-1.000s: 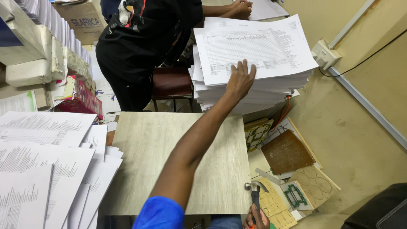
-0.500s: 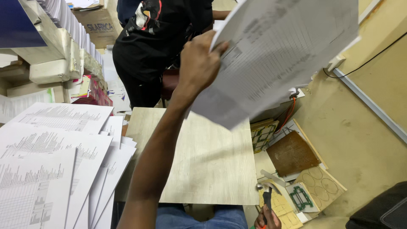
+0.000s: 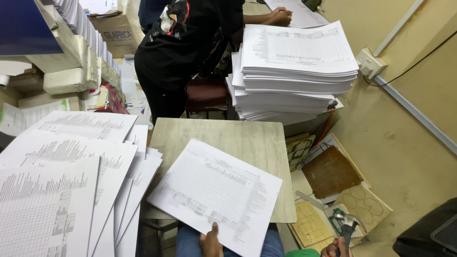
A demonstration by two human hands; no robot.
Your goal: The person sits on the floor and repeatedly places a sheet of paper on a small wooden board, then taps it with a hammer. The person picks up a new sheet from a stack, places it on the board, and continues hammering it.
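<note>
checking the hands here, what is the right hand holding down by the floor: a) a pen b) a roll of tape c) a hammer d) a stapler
c: the right hand grips the handle of a hammer with a metal claw head, at the bottom right, while the left hand holds a sheaf of printed paper.

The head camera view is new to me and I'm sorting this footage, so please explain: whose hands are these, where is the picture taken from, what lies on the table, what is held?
No machine here: a person wears a camera on the head, looking down. Their left hand grips a printed sheet bundle resting on the small wooden table. Their right hand holds a hammer low beside the table. More printed sheets fan out on the left. A tall paper stack stands beyond the table, and another person in dark clothes works there.
</note>
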